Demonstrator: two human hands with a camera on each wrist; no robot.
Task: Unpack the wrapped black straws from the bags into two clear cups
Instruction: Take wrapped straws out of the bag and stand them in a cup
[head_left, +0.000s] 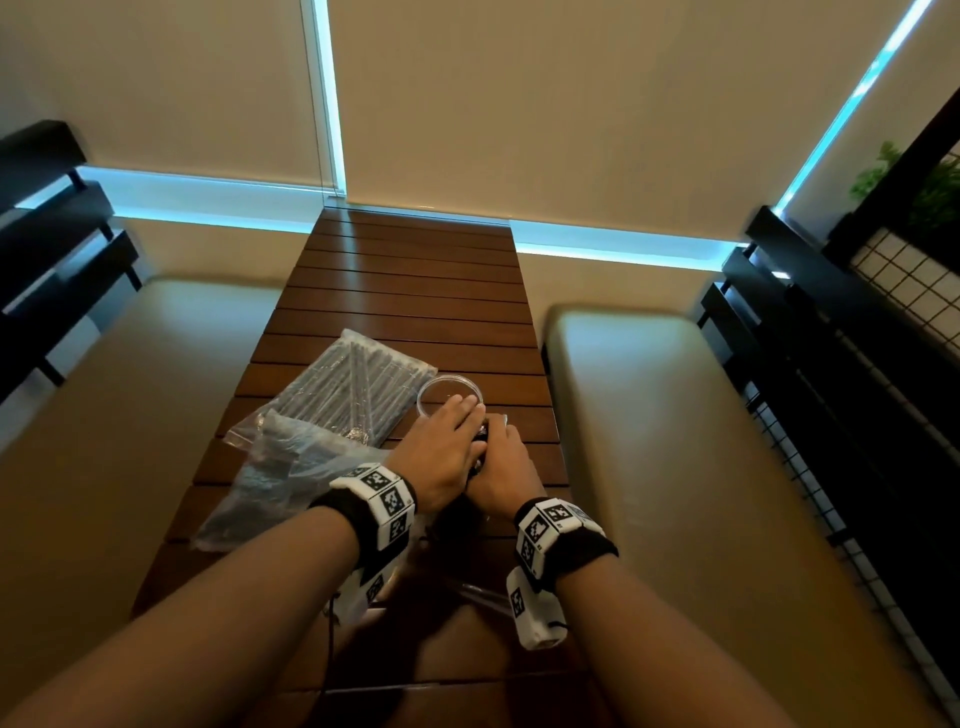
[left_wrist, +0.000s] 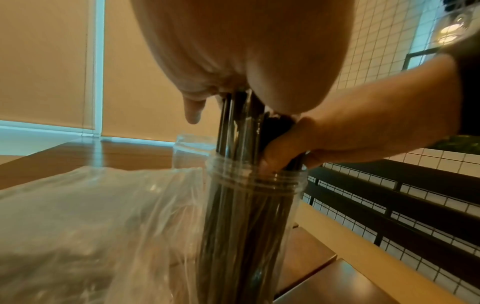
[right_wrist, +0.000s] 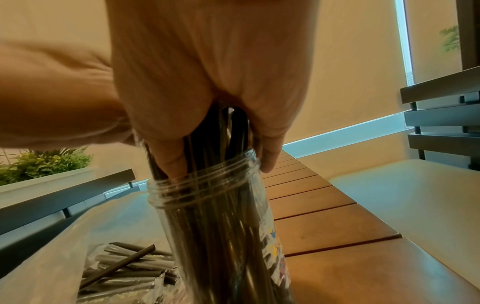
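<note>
A tall clear cup (left_wrist: 255, 207) stands on the wooden table, packed with a bundle of black straws (left_wrist: 241, 127) that sticks out of its threaded mouth. My right hand (head_left: 501, 457) grips the bundle just above the rim, thumb and fingers (right_wrist: 270, 156) curled round it. My left hand (head_left: 449, 441) lies flat on the straw tops, fingers straight. A second clear cup (head_left: 431, 387) stands just behind, partly under the left fingertips. A sealed bag of wrapped straws (head_left: 358, 384) lies to the left, and a crumpled clear bag (head_left: 280, 483) lies nearer me.
The slatted table (head_left: 415, 291) is narrow and runs away from me towards the blinds. Pale cushioned benches (head_left: 675, 441) flank it on both sides. Black railings (head_left: 831, 364) and a wire grid stand at the right, with a plant behind.
</note>
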